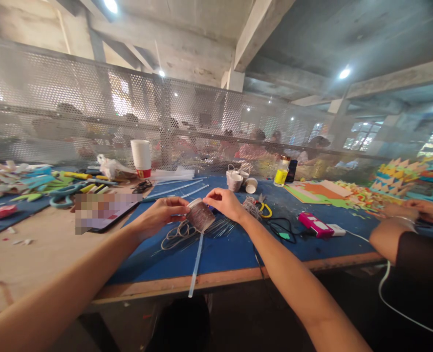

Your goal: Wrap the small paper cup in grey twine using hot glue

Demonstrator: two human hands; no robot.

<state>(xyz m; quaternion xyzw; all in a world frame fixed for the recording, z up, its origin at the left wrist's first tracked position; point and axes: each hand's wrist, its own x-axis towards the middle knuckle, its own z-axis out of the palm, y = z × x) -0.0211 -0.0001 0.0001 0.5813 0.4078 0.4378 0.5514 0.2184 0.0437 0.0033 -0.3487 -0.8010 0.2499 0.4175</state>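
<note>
Ctr of frame: L hand (165, 210) & R hand (224, 201), fingers almost closed, pinch tilted brown cup (201, 217) near rim. Pls press lightly, equally, so it won't bend.

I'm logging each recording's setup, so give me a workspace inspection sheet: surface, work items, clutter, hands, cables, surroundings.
Surface: blue table covering, brown front edge.
Work items: small brown-grey textured cup with pale rim, tilted; slender translucent stick below it.
Clutter: white paper-cup stack, teal-handled scissors, orange and green paper sheets.
Hands: left hand holds the cup; right hand at its rim, grip unclear.
Cables: looped black cable; white cable hanging below table edge.
Surroundings: grey perforated metal screen behind.
</note>
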